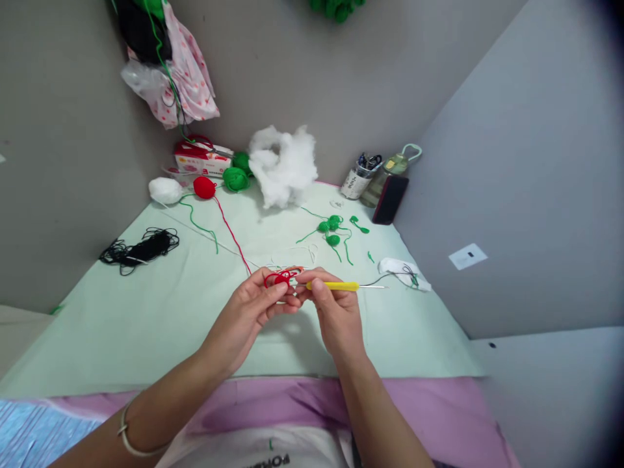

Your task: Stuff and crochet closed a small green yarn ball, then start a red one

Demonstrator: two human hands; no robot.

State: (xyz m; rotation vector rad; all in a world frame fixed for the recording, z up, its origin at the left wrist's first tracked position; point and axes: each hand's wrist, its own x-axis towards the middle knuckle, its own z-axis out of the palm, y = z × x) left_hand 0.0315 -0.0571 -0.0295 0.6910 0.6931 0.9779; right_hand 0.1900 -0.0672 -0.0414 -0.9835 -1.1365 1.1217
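My left hand is closed in a pinch on a small piece of red crochet work, with loops of red yarn standing up from it. My right hand grips a crochet hook by its yellow handle, a thin metal end pointing right. The hook's left end is hidden by the fingers near the red piece. A red strand runs from the red yarn ball at the back left down to my left hand. Both hands are close together above the table's middle.
On the pale green table lie black yarn, a white yarn ball, green balls, fluffy stuffing and small green pieces. A pen cup, bottle and phone stand back right.
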